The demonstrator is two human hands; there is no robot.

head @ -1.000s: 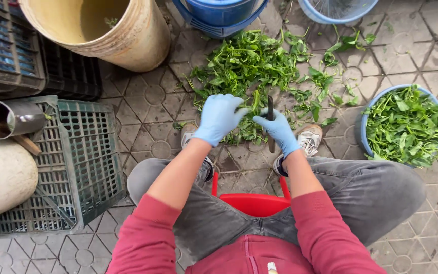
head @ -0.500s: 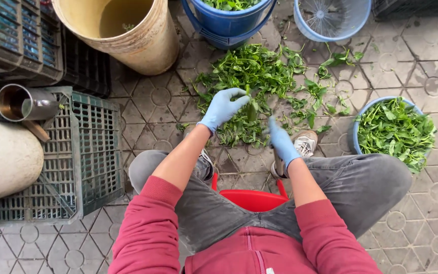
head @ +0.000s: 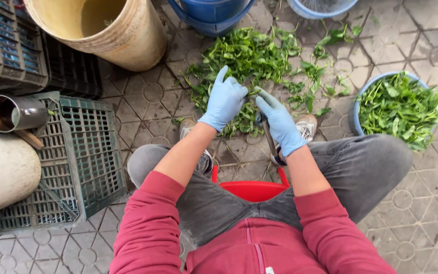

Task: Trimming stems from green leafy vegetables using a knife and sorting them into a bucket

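Note:
A loose pile of leafy greens (head: 249,56) lies on the paved floor in front of my feet. Both hands wear light blue gloves and meet just above the pile's near edge. My left hand (head: 224,101) is closed around a green stem. My right hand (head: 279,119) pinches the same stem with its fingertips and grips a thin dark knife (head: 268,137), which points back along my wrist. I sit on a red stool (head: 252,190) with my knees spread.
A blue bowl (head: 356,109) full of picked greens stands at the right. A beige bucket (head: 138,40), a blue bucket (head: 211,15) and a pale blue basket (head: 310,9) line the far side. At the left are a green crate (head: 77,152), a metal cup (head: 13,112) and dark crates (head: 6,50).
My hands parted over the pile, then came together again on a stem. The knife in my right hand turned from pointing up to pointing back toward me.

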